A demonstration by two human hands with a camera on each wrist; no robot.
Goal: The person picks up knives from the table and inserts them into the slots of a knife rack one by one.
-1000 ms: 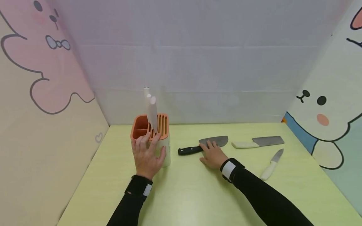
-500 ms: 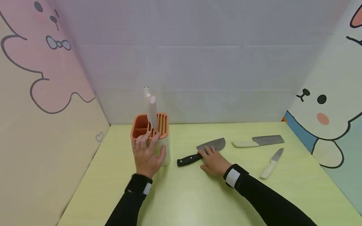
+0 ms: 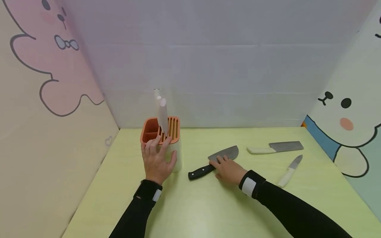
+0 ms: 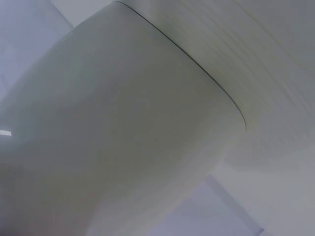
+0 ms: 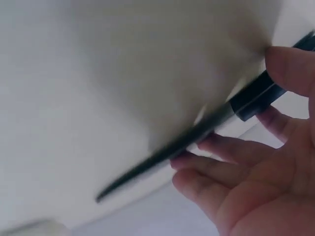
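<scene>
My left hand rests spread against the front of a cream knife block with an orange slotted top, its fingertips at the rim. White knife handles stand up out of the block. To the right, my right hand lies over a broad-bladed kitchen knife flat on the table. Its fingers touch the blade and the start of the black handle, which points left toward the block. Seen from the right wrist, the thumb overlaps the handle. The left wrist view holds only the block's wall.
A white-handled cleaver lies further right, handle to the left. Below it is a small white-handled knife, its handle's end close to the right sleeve. A pale wall closes the back of the yellow-green table, with printed side walls.
Under my right hand the kitchen knife has turned on the table, its black handle swinging toward me. The left hand stays on the knife block. The head view has shifted slightly.
</scene>
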